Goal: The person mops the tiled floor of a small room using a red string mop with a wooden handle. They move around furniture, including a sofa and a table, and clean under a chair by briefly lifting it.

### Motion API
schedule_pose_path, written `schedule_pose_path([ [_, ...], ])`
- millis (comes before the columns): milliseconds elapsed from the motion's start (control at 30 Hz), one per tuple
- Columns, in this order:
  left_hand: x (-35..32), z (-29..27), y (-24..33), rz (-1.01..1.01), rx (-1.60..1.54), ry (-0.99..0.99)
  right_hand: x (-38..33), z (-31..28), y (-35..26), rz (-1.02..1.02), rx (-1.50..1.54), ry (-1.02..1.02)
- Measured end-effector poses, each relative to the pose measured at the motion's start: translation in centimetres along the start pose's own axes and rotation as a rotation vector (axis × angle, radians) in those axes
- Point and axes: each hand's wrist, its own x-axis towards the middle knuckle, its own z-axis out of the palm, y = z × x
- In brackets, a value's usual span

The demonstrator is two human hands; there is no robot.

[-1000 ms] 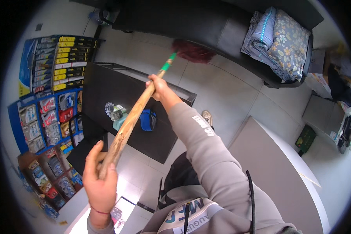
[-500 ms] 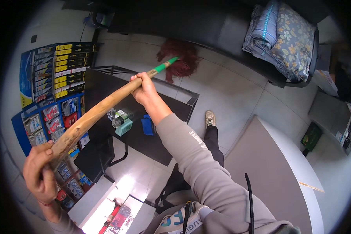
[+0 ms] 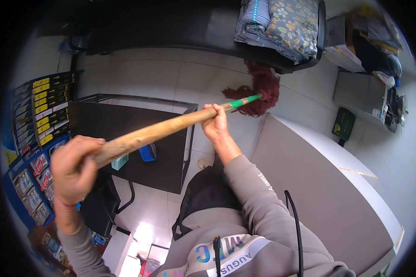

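Note:
A mop with a long wooden handle (image 3: pixel 159 131) slants across the view, from lower left up to the right. Its dark red mop head (image 3: pixel 263 87) rests on the tiled floor, partly beside the black bench's edge. A green band (image 3: pixel 242 102) wraps the handle near the head. My left hand (image 3: pixel 74 168) grips the top end of the handle, its fingers a little blurred. Further down, just above the green band, my right hand (image 3: pixel 216 123) is closed round the handle.
Below the handle stands a black table (image 3: pixel 166 173) with a blue item (image 3: pixel 148 152) and a teal box (image 3: pixel 120 162). A black bench (image 3: pixel 171 27) bears folded bedding and a floral pillow (image 3: pixel 293 25). A grey counter (image 3: pixel 309 184) is at right, a product rack (image 3: pixel 37 120) at left.
The mop head has swept to the right across the floor, near the bench's right end. Both hands have moved right with the handle, and my view has shifted right.

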Motion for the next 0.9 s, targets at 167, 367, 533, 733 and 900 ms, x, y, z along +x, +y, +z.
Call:
schedule_pose_path([
  [167,-5.9,1.7,3.3,-0.064,0.008,-0.041,-4.9,-3.6,1.2,0.010,-0.063,0.165],
  [367,-13.8,-4.8,7.0,-0.395,0.148,0.123,-6.9,-0.9,11.9,0.391,-0.032,0.062],
  [533,-17.5,-8.5,10.4,-0.367,0.140,0.211,-9.7,4.7,15.6,0.613,0.008,0.104],
  [733,-24.9,-17.5,10.4,-0.646,0.029,0.341,-19.5,10.2,14.1,0.622,-0.110,0.067],
  [900,-19.5,-5.8,9.6,-0.923,-0.245,0.142,-13.6,2.4,7.7,0.364,-0.389,0.144],
])
